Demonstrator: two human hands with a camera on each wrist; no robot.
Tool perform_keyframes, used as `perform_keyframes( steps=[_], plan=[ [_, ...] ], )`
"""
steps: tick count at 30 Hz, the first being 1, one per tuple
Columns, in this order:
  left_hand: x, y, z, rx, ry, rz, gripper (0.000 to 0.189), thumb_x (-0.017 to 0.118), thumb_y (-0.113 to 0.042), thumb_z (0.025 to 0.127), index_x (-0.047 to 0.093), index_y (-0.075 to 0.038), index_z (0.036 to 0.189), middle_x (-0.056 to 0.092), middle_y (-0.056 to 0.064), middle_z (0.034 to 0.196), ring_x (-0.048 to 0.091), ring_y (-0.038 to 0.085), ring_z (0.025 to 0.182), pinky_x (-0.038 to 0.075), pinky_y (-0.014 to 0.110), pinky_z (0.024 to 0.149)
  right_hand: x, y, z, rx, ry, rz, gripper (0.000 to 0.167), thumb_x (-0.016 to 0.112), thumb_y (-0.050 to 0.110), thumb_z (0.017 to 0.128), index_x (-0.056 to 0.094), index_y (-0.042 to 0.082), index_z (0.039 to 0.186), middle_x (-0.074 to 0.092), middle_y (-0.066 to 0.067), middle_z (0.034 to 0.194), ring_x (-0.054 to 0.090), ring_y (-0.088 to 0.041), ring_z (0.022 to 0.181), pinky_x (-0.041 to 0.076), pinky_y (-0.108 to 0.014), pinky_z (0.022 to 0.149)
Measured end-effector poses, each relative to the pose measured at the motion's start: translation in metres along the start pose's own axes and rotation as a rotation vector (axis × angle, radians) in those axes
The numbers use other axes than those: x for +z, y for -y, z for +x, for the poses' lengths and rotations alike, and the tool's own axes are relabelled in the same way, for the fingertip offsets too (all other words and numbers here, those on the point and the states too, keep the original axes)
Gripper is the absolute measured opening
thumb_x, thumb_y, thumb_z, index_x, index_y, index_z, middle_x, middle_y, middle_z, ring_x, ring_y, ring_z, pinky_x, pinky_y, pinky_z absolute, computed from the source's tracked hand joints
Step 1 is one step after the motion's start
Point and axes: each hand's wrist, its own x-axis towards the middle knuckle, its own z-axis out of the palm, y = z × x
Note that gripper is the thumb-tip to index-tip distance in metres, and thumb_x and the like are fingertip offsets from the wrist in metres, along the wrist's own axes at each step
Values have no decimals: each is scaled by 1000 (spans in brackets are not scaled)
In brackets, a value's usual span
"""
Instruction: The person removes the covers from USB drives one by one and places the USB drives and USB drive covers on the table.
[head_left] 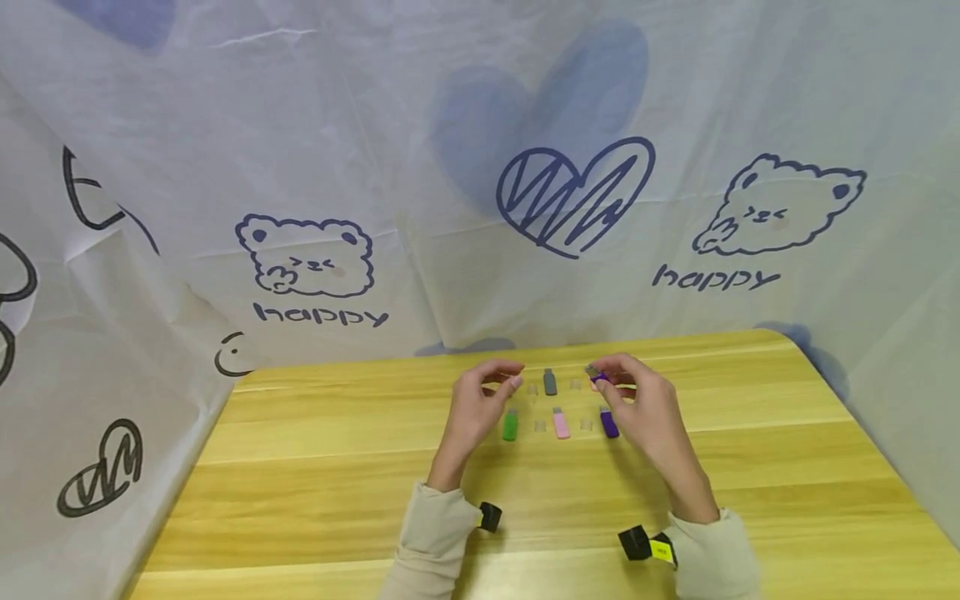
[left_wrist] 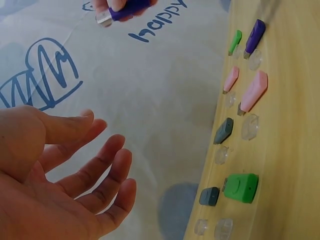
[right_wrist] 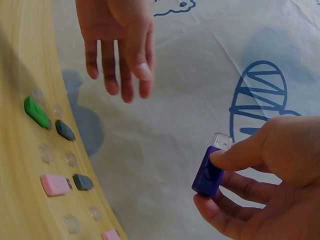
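Note:
My right hand pinches a purple USB stick between thumb and fingers, raised above the table's far part. At its metal connector a clear cap seems to sit, best seen in the right wrist view. To the left, my left hand hovers with loosely bent fingers and holds nothing. On the table between and below the hands lie a dark grey USB stick, a green one, a pink one and a second purple one. Clear caps lie beside them.
The wooden table reaches back to a white cloth printed with hearts and bears. More USB sticks show in the left wrist view, including a small dark one and a small green one along the table's far side.

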Motion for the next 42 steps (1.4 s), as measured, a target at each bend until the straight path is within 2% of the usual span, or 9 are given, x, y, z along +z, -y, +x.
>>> perform_keyframes(
  steps=[5,11,18,22,28,35,38,42],
  plan=[
    [3,-6,0,15,11,-5,15,71,-10,98,77,-6,111,75,8,111,70,25,100,58,38,80,6,-2,-1,38,41,49,21,65,-9,95,69,0,113,71,-18,108,69,-36,102,59,-48,87],
    [7,-11,-2,19,59,-66,15,70,-9,99,76,-5,111,75,8,111,70,27,99,57,45,85,13,-2,-1,69,96,119,24,68,-11,92,72,0,113,72,-18,109,71,-35,99,60,-39,86],
    [14,-18,-4,17,129,-179,20,70,-12,99,74,-5,117,75,11,111,71,24,101,57,34,85,15,1,-3,62,113,152,22,73,-6,92,75,0,113,74,-17,106,74,-32,94,61,-32,81],
    [16,-20,-5,23,146,-252,22,70,-11,98,73,-1,118,74,15,111,72,29,102,58,31,86,16,4,-3,54,111,189,20,75,-5,91,76,-2,111,75,-18,104,75,-32,93,60,-29,79],
    [16,-20,-5,51,144,-284,19,70,-5,97,74,3,114,74,19,106,73,33,97,58,32,89,19,7,-4,29,130,228,15,76,-3,90,78,-4,105,76,-19,102,75,-32,91,61,-29,77],
    [15,-20,-5,47,153,-319,15,71,-2,96,73,6,108,73,21,104,72,35,94,59,32,85,19,10,-5,28,157,225,14,76,0,91,79,-2,105,76,-16,101,76,-28,89,60,-25,75],
    [14,-20,-6,33,153,-329,15,72,-1,95,73,7,107,72,21,101,72,37,93,60,35,84,19,10,-5,29,163,230,14,76,-2,91,78,-3,104,76,-17,100,76,-27,88,60,-25,74],
    [12,-20,-6,16,150,-350,15,72,0,94,73,10,105,72,22,98,70,46,91,59,47,84,19,10,-5,22,178,241,14,75,-3,91,78,-5,105,76,-18,101,76,-28,89,60,-26,75]
  ],
)
